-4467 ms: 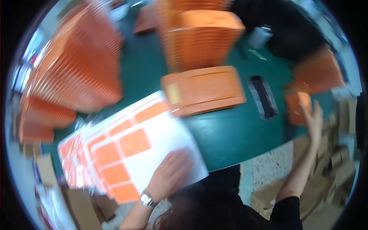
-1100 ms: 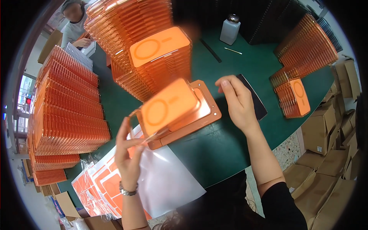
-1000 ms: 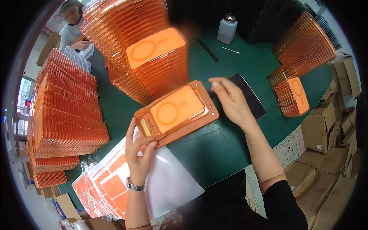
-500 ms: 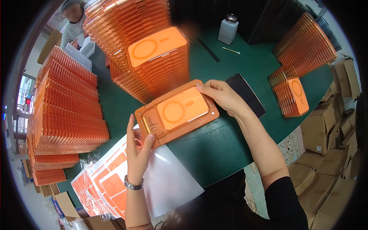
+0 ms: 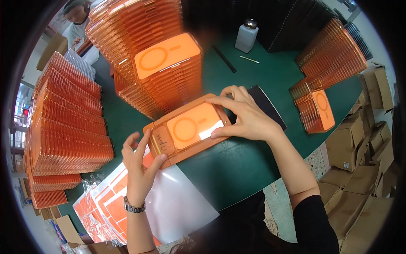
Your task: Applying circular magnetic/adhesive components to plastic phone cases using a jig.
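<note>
In the head view, an orange rectangular jig (image 5: 186, 130) lies slanted on the green table (image 5: 237, 165), just in front of a tall stack of orange trays (image 5: 167, 72). In its recess sits an orange phone case (image 5: 193, 125) with a ring marking at its middle, and a smaller recess with handwriting lies toward the jig's left end. The left hand (image 5: 139, 163) is at the jig's lower left corner, its fingers spread and mostly straight, the thumb pressed along the jig's near edge and the fingertips at its end; it steadies the jig rather than closing round it. The right hand (image 5: 247, 116) rests over the right end of the case, fingers curved and loosely parted, the thumb pushing on the case's lower right corner and the forefinger reaching along its upper edge. A black flat pad (image 5: 268, 108) lies partly under that hand. Below the left wrist lies a white backing sheet (image 5: 177, 203) and, further left, sheets of orange stickers (image 5: 108, 207). More orange stacks crowd the left side (image 5: 67, 122), and a smaller stack (image 5: 316, 111) stands to the right. A white bottle (image 5: 246, 36) stands at the far edge, well apart.
</note>
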The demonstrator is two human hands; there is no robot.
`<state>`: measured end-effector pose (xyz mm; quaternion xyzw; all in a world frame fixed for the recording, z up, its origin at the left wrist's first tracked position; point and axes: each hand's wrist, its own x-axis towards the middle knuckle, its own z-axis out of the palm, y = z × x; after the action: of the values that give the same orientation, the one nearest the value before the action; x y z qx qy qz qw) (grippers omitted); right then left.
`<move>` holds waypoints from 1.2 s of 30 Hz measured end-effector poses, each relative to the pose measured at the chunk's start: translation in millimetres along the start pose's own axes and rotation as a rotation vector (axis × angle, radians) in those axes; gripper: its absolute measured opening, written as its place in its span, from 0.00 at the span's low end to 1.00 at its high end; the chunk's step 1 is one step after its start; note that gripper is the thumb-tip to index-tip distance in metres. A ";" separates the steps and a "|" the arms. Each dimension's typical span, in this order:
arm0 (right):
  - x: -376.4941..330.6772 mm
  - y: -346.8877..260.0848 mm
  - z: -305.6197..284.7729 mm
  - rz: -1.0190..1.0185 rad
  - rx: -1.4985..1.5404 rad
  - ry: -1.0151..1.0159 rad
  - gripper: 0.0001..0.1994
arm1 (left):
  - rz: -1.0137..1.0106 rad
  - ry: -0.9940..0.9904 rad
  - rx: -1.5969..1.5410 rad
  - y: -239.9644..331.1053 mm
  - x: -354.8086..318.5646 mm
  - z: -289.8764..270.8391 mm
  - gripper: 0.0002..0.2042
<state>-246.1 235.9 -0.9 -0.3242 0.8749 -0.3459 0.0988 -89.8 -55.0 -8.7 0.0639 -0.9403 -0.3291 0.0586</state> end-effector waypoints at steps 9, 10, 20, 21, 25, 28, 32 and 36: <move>-13.8 -19.1 6.1 -0.436 1.499 0.034 0.61 | 0.540 -0.044 0.301 -2.8 30.2 -4.4 0.43; -17.7 -15.8 1.9 -0.373 1.446 0.072 0.60 | 0.568 -0.003 0.253 -5.2 32.1 -1.5 0.41; -30.4 -46.1 -39.6 -0.550 -0.022 0.469 0.53 | 0.468 0.209 -0.365 46.6 51.0 -29.4 0.54; -34.3 -55.0 -48.3 -0.531 -0.194 0.482 0.57 | 0.615 0.171 -0.218 57.2 52.4 -44.0 0.57; -50.6 -71.2 -53.1 -0.504 0.063 0.238 0.54 | 0.745 0.216 -0.369 101.3 42.0 -54.1 0.62; -65.1 -57.4 -1.8 -0.417 0.441 0.215 0.57 | 0.613 0.255 -0.338 126.1 34.5 -47.5 0.66; -79.1 -77.0 24.9 0.056 1.504 -0.078 0.53 | 0.434 0.209 -0.382 127.2 7.7 -46.3 0.61; -103.3 -70.0 41.4 -0.152 2.113 -0.119 0.58 | 0.215 -0.060 -0.077 77.9 -51.5 -61.7 0.39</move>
<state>-115.2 240.6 9.9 -0.1439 0.1013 -0.9196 0.3514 -36.0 -24.1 84.6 -0.0497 -0.9297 -0.3585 0.0679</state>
